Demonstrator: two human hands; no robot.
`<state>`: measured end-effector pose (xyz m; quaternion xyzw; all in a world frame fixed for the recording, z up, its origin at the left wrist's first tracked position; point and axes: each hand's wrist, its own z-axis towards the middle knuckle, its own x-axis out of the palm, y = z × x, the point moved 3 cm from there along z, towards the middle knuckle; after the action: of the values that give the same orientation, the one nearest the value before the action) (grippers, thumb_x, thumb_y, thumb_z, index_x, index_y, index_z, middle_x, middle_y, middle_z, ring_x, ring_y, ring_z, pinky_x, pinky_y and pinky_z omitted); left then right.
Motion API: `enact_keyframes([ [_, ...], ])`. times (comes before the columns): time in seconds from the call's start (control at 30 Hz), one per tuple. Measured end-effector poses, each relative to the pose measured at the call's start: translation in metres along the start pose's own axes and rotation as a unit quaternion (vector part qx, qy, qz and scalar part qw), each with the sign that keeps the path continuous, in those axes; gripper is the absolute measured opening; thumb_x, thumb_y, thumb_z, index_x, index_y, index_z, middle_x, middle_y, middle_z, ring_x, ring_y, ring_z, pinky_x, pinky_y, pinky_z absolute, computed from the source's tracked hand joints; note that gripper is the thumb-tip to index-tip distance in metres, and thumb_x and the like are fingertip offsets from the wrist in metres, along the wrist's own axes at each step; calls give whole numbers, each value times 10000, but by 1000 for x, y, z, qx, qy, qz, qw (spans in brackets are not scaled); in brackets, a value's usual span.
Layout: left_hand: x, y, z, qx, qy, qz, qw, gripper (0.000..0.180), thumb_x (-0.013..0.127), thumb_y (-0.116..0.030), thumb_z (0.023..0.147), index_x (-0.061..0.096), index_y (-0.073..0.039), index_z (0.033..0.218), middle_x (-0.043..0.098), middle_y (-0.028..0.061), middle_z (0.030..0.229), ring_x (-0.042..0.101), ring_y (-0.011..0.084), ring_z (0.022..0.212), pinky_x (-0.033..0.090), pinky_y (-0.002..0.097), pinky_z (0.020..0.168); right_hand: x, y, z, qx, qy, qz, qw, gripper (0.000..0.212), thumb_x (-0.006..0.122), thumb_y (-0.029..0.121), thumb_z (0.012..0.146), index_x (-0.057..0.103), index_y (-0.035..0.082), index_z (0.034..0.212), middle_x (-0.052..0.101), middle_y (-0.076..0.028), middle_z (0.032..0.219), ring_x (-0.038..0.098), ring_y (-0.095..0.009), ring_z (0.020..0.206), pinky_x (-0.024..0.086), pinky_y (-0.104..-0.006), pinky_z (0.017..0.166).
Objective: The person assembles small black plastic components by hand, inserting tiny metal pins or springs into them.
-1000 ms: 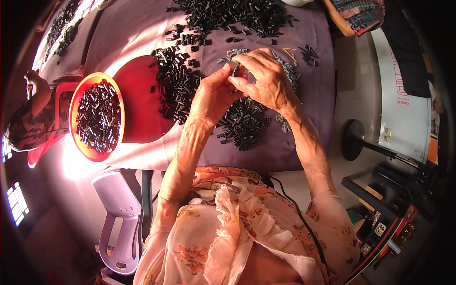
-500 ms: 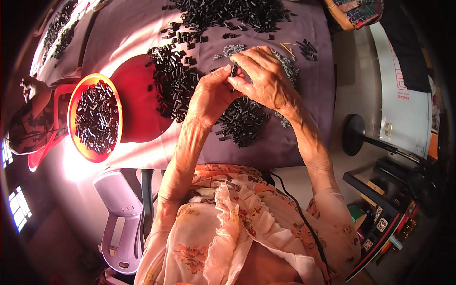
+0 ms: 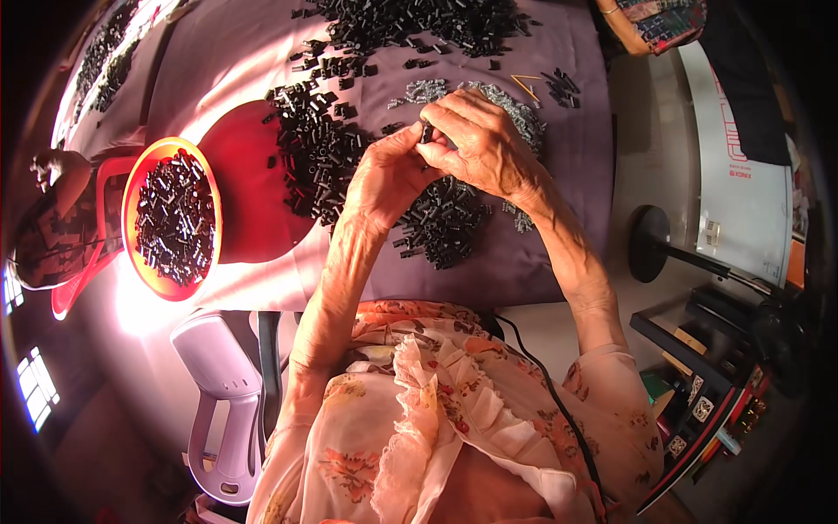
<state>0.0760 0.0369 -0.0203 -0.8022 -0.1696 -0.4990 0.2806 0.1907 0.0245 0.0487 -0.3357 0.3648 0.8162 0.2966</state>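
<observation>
Above the table, my left hand (image 3: 387, 177) and my right hand (image 3: 482, 144) meet with fingertips pinched around one small black plastic piece (image 3: 427, 133). The fingers cover most of it. Below my wrists lies a pile of small black tubular parts (image 3: 443, 225). Beyond and beside my right hand are small grey metal springs (image 3: 526, 122), partly hidden by the hand, with another cluster of springs (image 3: 426, 90) farther off. To the left of my left hand spreads a heap of black plastic parts (image 3: 319, 153).
A large heap of black parts (image 3: 428, 24) covers the table's far side. At left, an orange basin (image 3: 161, 290) holds black parts. A lilac chair (image 3: 218, 362) stands at the near left, a black round-based stand (image 3: 648, 244) at right. Another person's forearm (image 3: 621, 31) shows at far right.
Both hands stay nearly in place, shifting very slightly with the view. The right fingers have moved a little over the black plastic piece, which now shows less.
</observation>
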Motion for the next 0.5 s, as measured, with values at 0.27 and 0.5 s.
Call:
enact_keyframes([
  [0.27,-4,6,2,-10,-11,-16,1000,207,489,-165,869,563,13,944,578,95,928,551,194,880,458,368,806,4,-6,-6,-6,4,14,1000,169,617,68,586,484,26,682,459,-68,619,503,-226,605,433,-339,568],
  [0.5,-8,8,5,-9,-8,-18,1000,205,481,-156,871,561,13,956,577,94,924,551,195,881,459,369,806,5,-8,-6,-35,17,-8,999,157,614,83,588,477,33,647,462,-68,612,503,-225,606,426,-341,591],
])
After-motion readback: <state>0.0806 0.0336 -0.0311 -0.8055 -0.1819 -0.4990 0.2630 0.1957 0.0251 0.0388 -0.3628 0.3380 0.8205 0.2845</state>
